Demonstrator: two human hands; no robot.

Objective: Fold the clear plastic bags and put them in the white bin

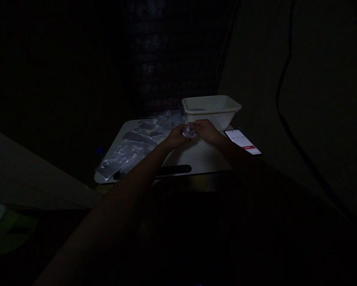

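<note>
Both my hands meet over the middle of a small white table (pixel 208 159), just in front of a white plastic tub. Between them is a small clear plastic bag (pixel 190 131), crumpled and shiny. My left hand (pixel 177 136) pinches its left side, and my right hand (pixel 206 130) grips its right side. Whether anything is inside the bag is too dark to tell. Several clear plastic bags (pixel 136 139) lie spread in a loose heap over the table's left part, beside my left hand.
The white tub (pixel 209 117) stands at the table's back right, with something flat inside. A lit phone (pixel 243 142) lies at the right edge. A dark slot (pixel 175 170) runs along the table's front. A green basket (pixel 10 230) is at lower left; a dark cable (pixel 281 107) hangs at right.
</note>
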